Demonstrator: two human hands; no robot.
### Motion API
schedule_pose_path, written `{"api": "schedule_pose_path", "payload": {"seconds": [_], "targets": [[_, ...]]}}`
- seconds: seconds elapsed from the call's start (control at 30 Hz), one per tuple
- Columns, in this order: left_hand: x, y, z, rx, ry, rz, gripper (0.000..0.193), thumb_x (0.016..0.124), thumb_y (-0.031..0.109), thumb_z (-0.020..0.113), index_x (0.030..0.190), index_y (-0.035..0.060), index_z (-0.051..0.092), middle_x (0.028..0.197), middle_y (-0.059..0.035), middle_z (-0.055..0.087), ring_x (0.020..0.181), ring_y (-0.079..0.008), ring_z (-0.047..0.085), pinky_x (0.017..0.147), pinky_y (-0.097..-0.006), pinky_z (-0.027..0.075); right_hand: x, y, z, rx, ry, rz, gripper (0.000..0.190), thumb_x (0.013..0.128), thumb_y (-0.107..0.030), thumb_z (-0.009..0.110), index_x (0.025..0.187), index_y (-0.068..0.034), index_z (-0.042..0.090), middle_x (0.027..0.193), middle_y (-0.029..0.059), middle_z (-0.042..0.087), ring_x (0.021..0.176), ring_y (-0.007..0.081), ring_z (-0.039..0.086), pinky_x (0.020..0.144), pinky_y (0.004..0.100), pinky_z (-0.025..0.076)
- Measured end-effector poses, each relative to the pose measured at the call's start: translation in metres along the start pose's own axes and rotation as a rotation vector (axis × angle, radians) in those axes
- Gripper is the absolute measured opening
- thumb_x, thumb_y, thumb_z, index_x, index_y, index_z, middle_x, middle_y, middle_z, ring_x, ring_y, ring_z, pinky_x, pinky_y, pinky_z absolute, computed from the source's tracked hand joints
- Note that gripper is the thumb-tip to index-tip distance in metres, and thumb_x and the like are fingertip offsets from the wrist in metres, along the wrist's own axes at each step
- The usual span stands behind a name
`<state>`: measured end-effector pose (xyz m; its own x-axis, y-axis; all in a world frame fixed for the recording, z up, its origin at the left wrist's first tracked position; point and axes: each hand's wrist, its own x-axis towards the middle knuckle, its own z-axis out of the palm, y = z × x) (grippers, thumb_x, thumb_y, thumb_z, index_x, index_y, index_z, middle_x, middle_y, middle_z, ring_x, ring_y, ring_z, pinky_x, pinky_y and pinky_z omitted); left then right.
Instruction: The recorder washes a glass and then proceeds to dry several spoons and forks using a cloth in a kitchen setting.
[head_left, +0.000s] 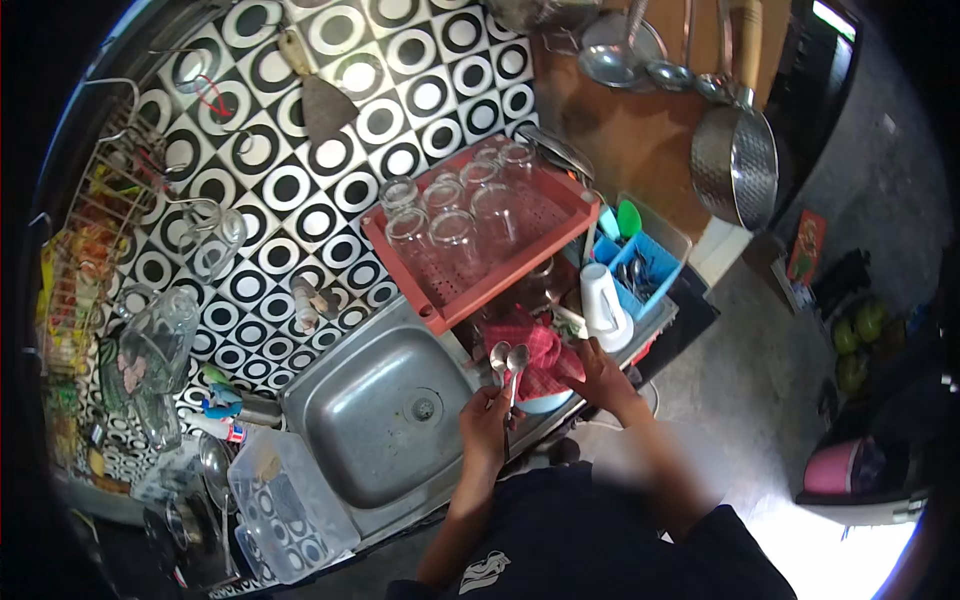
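Observation:
Two metal spoons (508, 358) stand bowls-up side by side, their handles pinched in the fingers of my left hand (484, 416). A red checked cloth (529, 352) lies just beyond them, bunched up. My right hand (604, 379) grips the right edge of this cloth; its fingertips are partly hidden. Beneath the cloth shows the rim of a light-blue bowl (545, 403), mostly covered. Beside my right hand, a white plastic cup (598, 292) stands upside down on a white base at the counter's right side.
A steel sink (382, 412) lies to the left. Above the counter, a red perforated tray (480, 304) bears several upturned glasses (453, 229). A blue cutlery holder (651, 259) stands at right, a clear plastic bin (289, 502) left of the sink. A steel saucepan (731, 169) hangs at upper right.

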<state>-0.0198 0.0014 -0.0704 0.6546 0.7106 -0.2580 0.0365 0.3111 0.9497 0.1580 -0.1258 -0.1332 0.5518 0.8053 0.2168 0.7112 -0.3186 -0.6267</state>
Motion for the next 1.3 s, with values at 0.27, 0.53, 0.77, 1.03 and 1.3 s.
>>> {"api": "schedule_pose_path", "payload": {"seconds": [0.27, 0.53, 0.77, 1.03, 1.3], "targets": [[-0.003, 0.003, 0.024, 0.029, 0.188, 0.055, 0.013, 0.089, 0.013, 0.058, 0.079, 0.0060, 0.057, 0.062, -0.0007, 0.055, 0.049, -0.0064, 0.047, 0.046, -0.0208, 0.034, 0.018, 0.010, -0.017, 0.372, -0.158, 0.073, 0.032, 0.071, -0.012, 0.070, 0.098, 0.000, 0.058, 0.090, 0.0172, 0.061, 0.081, 0.0287, 0.061, 0.073, 0.0362, 0.048], [-0.005, -0.024, 0.044, 0.401, 0.454, 0.387, 0.007, 0.084, 0.004, 0.059, 0.081, -0.0016, 0.056, 0.070, -0.0069, 0.048, 0.061, -0.0126, 0.048, 0.054, -0.0263, 0.037, 0.032, -0.056, -0.026, 0.828, -0.001, -0.027, 0.021, 0.079, -0.004, 0.067, 0.095, -0.003, 0.054, 0.077, 0.0014, 0.054, 0.069, 0.0070, 0.048, 0.062, 0.0239, 0.041], [-0.022, -0.021, 0.063, 0.354, 0.437, 0.566, 0.013, 0.091, 0.007, 0.052, 0.080, 0.0008, 0.051, 0.068, -0.0001, 0.047, 0.060, -0.0062, 0.041, 0.052, -0.0218, 0.033, 0.039, -0.058, -0.007, 0.642, 0.229, -0.344, 0.024, 0.074, 0.001, 0.068, 0.091, -0.004, 0.053, 0.075, 0.0051, 0.048, 0.070, 0.0150, 0.046, 0.064, 0.0271, 0.039], [-0.026, -0.035, 0.047, 0.289, 0.398, 0.294, 0.014, 0.089, 0.011, 0.056, 0.081, -0.0008, 0.055, 0.064, -0.0039, 0.050, 0.058, -0.0090, 0.041, 0.052, -0.0266, 0.034, 0.056, -0.041, -0.031, 0.439, 0.383, -0.397, 0.022, 0.074, 0.000, 0.066, 0.091, -0.002, 0.053, 0.082, 0.0120, 0.050, 0.072, 0.0253, 0.050, 0.063, 0.0325, 0.041], [-0.023, -0.024, 0.042, 0.594, 0.474, 0.437, 0.012, 0.087, 0.007, 0.057, 0.080, -0.0014, 0.054, 0.060, -0.0050, 0.049, 0.053, -0.0096, 0.042, 0.048, -0.0273, 0.034, 0.044, -0.069, -0.065, 0.402, 0.077, -0.601, 0.022, 0.074, -0.007, 0.070, 0.090, -0.001, 0.057, 0.083, 0.0111, 0.052, 0.076, 0.0269, 0.056, 0.068, 0.0352, 0.045]]}}
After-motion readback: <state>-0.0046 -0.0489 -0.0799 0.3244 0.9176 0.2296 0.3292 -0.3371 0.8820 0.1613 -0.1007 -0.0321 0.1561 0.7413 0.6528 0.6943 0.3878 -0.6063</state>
